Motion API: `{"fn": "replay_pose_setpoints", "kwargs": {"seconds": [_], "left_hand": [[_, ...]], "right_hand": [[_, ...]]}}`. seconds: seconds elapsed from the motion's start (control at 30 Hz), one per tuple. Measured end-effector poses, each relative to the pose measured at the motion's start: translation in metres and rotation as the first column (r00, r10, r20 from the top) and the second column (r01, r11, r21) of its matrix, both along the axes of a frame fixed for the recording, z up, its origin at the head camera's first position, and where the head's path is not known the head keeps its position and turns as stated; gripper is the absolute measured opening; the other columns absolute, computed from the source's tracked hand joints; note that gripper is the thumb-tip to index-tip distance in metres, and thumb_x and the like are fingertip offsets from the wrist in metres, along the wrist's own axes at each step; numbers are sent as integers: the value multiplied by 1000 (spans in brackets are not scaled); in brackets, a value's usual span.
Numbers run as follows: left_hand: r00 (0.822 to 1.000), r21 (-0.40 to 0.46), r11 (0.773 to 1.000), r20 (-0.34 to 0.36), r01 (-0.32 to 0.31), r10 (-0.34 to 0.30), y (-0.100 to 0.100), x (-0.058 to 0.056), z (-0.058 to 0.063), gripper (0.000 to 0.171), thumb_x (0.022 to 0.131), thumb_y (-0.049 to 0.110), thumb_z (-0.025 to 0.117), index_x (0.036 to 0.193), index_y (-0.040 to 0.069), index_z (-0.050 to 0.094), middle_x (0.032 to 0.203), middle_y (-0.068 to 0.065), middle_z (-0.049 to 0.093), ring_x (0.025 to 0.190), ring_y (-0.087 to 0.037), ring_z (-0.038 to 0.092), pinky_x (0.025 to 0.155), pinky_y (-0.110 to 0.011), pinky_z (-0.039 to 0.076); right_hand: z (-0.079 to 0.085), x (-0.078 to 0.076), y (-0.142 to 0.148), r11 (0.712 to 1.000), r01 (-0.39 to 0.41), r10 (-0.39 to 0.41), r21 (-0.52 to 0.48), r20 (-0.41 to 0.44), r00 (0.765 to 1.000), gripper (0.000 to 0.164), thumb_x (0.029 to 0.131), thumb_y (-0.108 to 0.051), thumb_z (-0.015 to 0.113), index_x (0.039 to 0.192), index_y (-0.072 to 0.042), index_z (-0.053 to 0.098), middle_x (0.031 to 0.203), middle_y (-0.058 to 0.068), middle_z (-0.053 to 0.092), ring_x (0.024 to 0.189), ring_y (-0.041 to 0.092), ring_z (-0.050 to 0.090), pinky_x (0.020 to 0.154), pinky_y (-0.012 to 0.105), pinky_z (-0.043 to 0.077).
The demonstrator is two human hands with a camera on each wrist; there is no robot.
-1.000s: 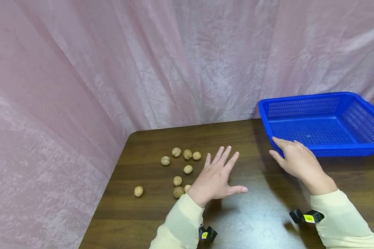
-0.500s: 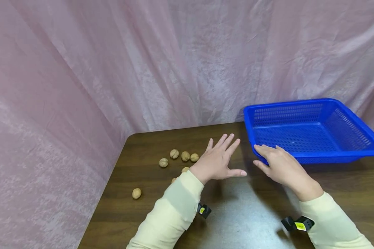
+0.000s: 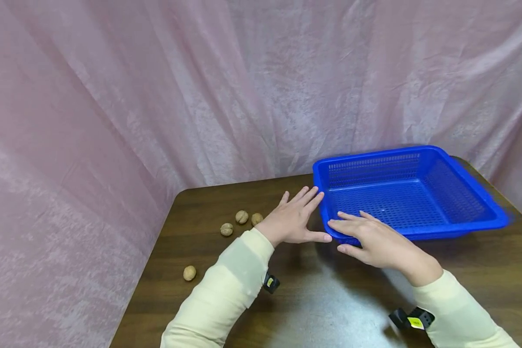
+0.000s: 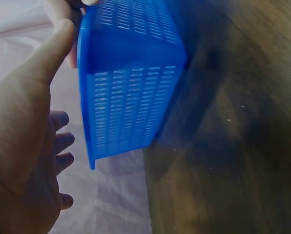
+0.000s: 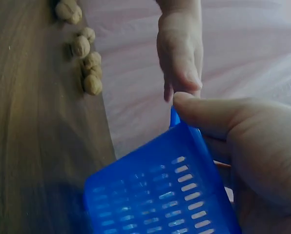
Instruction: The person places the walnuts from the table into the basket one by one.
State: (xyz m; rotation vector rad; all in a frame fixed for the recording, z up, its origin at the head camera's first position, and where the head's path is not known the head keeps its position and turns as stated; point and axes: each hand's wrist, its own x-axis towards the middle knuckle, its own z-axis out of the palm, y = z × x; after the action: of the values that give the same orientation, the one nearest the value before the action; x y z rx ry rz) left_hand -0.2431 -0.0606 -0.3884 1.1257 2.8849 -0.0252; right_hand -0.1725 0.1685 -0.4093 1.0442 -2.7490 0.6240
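A blue plastic basket (image 3: 374, 171) with slotted walls stands on the table, nothing lying inside it. At its near left corner my right hand (image 3: 380, 244) pinches the rim, fingers over the inside and thumb on the outer side. My left hand (image 3: 292, 220) reaches to the basket's left rim with fingers spread and straight, its fingertips right at the edge. In the left wrist view the left thumb (image 4: 50, 53) lies close to the basket rim (image 4: 84, 92). Several walnuts (image 3: 226, 229) lie left of the left hand; the left arm hides others.
One walnut (image 3: 189, 273) lies apart near the left table edge. The right wrist view shows several walnuts (image 5: 80, 47) in a loose row on the brown wooden table (image 3: 322, 309). A pink curtain (image 3: 252, 96) hangs behind and to the left of the table.
The basket has slid left and nearer with my right hand at its corner. My left hand has moved slightly forward and now meets the basket's left rim; its arm covers more walnuts.
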Motion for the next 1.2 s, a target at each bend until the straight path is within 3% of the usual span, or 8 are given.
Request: {"fn": "replay_pose_setpoints", "kwargs": {"seconds": [0.17, 0.27, 0.4, 0.67, 0.8, 0.93, 1.0, 1.2], "left_hand": [[1000, -6, 1000, 22, 1, -1, 2, 3, -6, 113, 71, 92, 26, 156, 21, 3, 161, -1, 2, 146, -17, -6, 114, -56, 7], [999, 15, 1000, 33, -15, 14, 6, 6, -11, 113, 72, 92, 24, 156, 19, 3, 161, -2, 1, 146, -16, -7, 114, -56, 7], [999, 58, 997, 27, -48, 46, 13, 8, -17, 114, 72, 92, 24, 156, 17, 4, 161, -2, 1, 145, -14, -8, 115, -54, 6], [996, 109, 990, 25, -89, 87, 19, 14, -23, 115, 72, 92, 26, 156, 15, 6, 161, 0, -1, 146, -15, -7, 115, -52, 5], [993, 139, 983, 29, -121, 118, 21, 19, -27, 115, 72, 92, 23, 156, 17, 2, 161, 2, -4, 145, -14, -10, 115, -52, 6], [990, 176, 974, 22, -141, 139, 21, 25, -31, 114, 72, 92, 21, 156, 16, 1, 161, 1, -5, 144, -12, -15, 115, -53, 6], [989, 193, 970, 19, -150, 150, 20, 29, -32, 114, 73, 91, 21, 156, 16, 1, 161, 0, -5, 143, -11, -15, 115, -53, 7], [983, 221, 958, 16, -182, 183, 13, 40, -36, 113, 74, 91, 23, 155, 17, 0, 161, 0, -6, 145, -14, -10, 115, -53, 8]], "right_hand": [[8, 1, 2, 999, 13, -12, -39, 8, 1000, 53, 94, -38, 61, 138, -10, 53, 138, 4, 53, 136, 27, 38, 108, 63, 18], [15, -1, 17, 993, 100, -101, -63, -11, 995, 57, 95, -40, 59, 139, -5, 51, 141, 11, 50, 137, 32, 35, 110, 61, 16], [22, -5, 52, 961, 259, -260, -94, -3, 966, 65, 94, -40, 60, 143, 0, 44, 145, 19, 42, 140, 37, 26, 112, 58, 11], [22, -7, 142, 854, 509, -504, -103, 73, 861, 75, 98, -38, 52, 149, 8, 20, 150, 33, 18, 144, 40, -1, 110, 60, -6], [14, -7, 172, 777, 621, -612, -103, 105, 784, 77, 100, -40, 45, 147, 12, 13, 150, 36, 11, 142, 45, -5, 102, 72, -5], [3, -9, 187, 734, 679, -666, -32, 163, 728, 81, 101, -48, 35, 146, 13, 7, 149, 38, 4, 139, 50, -8, 99, 76, -2], [-1, -11, 189, 731, 682, -672, 2, 179, 719, 82, 101, -51, 32, 146, 13, 7, 149, 38, 3, 138, 51, -7, 99, 75, 0], [-4, -12, 182, 746, 665, -659, 44, 191, 727, 86, 101, -53, 30, 145, 16, 6, 147, 40, 0, 137, 52, -7, 104, 70, 4]]}}
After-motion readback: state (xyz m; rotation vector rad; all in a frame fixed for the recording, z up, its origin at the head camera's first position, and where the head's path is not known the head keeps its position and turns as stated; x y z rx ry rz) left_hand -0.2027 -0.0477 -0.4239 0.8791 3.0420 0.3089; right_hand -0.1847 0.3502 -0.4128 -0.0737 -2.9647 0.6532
